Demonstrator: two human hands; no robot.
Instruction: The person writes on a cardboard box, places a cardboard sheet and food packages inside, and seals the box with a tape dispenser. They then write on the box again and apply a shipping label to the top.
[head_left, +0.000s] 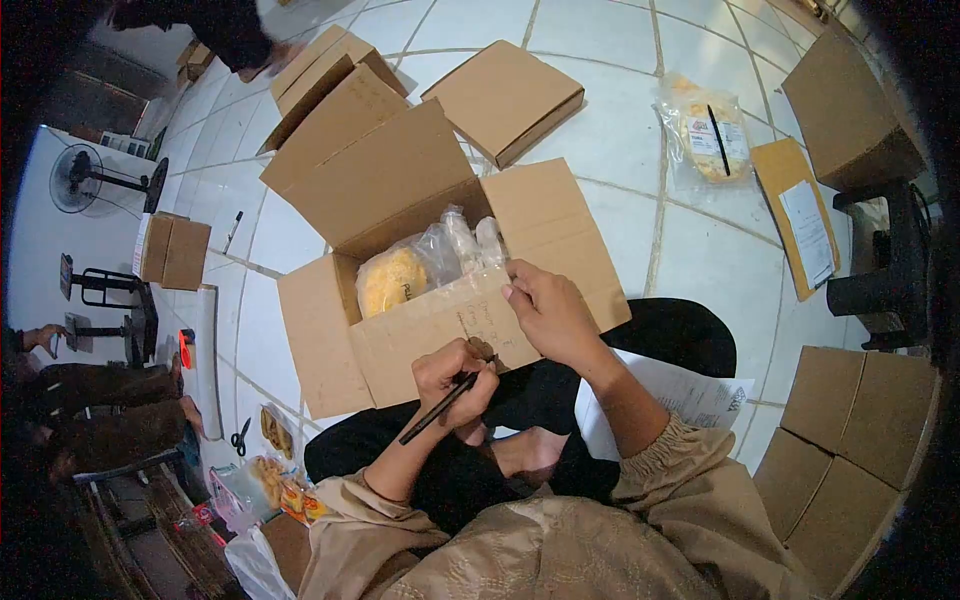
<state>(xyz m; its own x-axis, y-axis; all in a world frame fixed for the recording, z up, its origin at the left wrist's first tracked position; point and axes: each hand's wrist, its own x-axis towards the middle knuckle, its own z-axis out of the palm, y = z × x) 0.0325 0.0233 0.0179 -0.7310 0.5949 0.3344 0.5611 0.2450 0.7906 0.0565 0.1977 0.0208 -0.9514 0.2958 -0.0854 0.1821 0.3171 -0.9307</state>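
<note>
My left hand [452, 378] is closed around a black pen [436, 409], its fingers on the near flap of an open cardboard box [390, 362]. Faint handwriting shows on that flap. The thumb and fingers of my right hand [552, 312] pinch the flap's upper edge, to the right of the writing. Inside the box lie a clear bag of yellow food [392, 280] and clear-wrapped pale items [462, 240] that I cannot make out. The other flaps stand folded outward. The box rests against my crossed legs.
A closed carton [502, 98] lies beyond the box. To the right are a plastic bag [712, 140] with a pen on it, a brown envelope [785, 205], printed sheets [690, 390] and stacked cartons [850, 430]. Scissors [241, 437] and tape [275, 432] lie left, near another person's legs [110, 410].
</note>
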